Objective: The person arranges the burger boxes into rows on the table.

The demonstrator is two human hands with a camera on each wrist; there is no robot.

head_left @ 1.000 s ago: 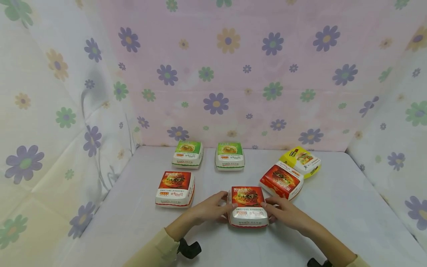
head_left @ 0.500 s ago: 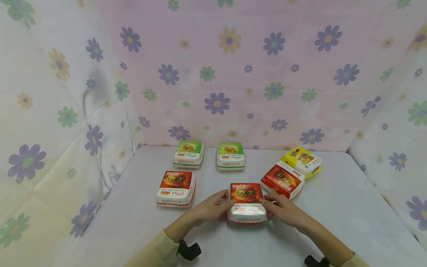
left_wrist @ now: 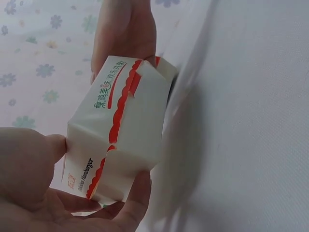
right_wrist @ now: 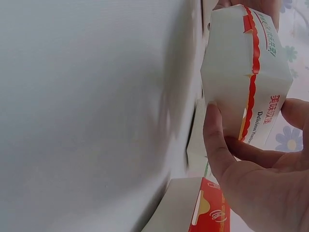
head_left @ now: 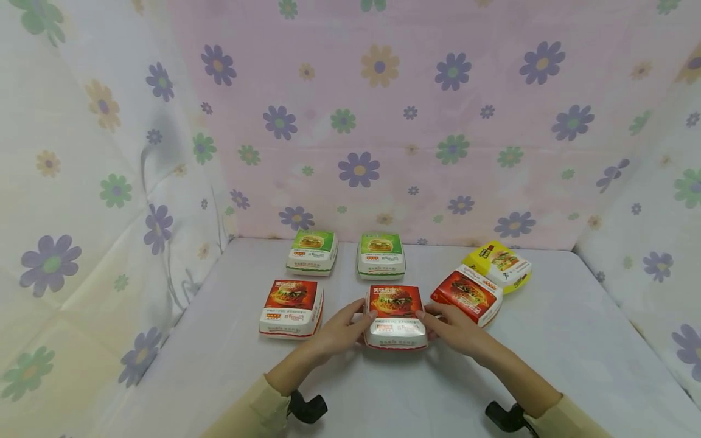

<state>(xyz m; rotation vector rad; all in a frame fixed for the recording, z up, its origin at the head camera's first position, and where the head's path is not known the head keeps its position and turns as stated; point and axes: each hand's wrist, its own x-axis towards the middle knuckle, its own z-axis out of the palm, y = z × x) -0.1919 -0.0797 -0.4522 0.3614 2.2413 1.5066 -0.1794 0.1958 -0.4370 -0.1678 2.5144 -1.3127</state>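
A burger box (head_left: pixel 393 333) with a red picture lid is held level between both hands in the head view. My left hand (head_left: pixel 341 331) grips its left side, thumb on the lid's edge and fingers lower down. On the opposite side, my right hand (head_left: pixel 459 328) holds it the same way. Both wrist views show the box (left_wrist: pixel 137 121) with white walls and a red scalloped seam; a shadow beneath suggests it is off the table. Close to the right hand lies a tilted red burger box (head_left: pixel 468 295), touching a yellow burger box (head_left: pixel 501 264).
Another red-lidded box (head_left: pixel 290 309) sits left of the left hand. Two green-lidded boxes, one at left (head_left: pixel 312 252) and one at centre (head_left: pixel 380 257), stand near the back of the white table (head_left: pixel 575 340). Flowered cloth (head_left: pixel 356 121) surrounds the table at the back and sides.
Both hands have carried the held box away from the person and slightly left. The other boxes have kept their places, while the whole head view has shifted slightly.
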